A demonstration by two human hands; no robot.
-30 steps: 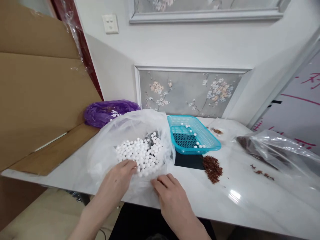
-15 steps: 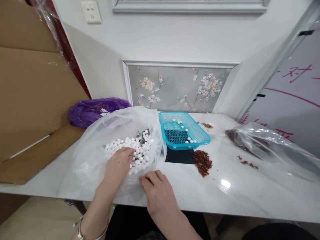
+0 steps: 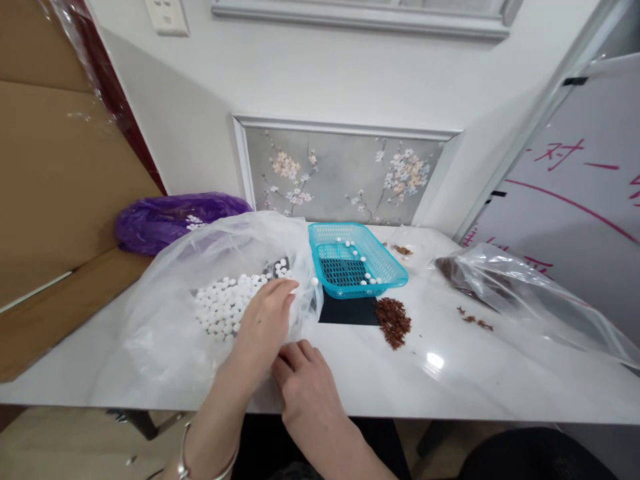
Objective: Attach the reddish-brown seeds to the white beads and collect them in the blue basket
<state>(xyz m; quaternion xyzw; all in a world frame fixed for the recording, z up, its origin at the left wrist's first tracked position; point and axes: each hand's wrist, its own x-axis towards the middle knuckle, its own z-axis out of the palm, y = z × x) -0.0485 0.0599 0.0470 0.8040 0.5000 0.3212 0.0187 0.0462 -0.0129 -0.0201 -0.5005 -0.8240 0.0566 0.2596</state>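
Observation:
A clear plastic bag lies spread on the table with many small white balls in it. My left hand is over the bag's right side, fingers stretched toward the basket and nothing visible in them. One white ball is just beyond its fingertips, at the near left corner of the blue plastic basket; whether it touches the rim I cannot tell. Several white balls are in the basket. My right hand is closed on the bag's near edge, its fingertips partly hidden.
A pile of reddish-brown bits lies beside a black flat piece. A purple bag and an open cardboard box stand left. At right lies another clear bag with dark contents. The wall rises behind.
My left hand has lifted from among the balls and moved right toward the basket. A single ball now shows at the basket's corner. My right hand stays at the bag's edge.

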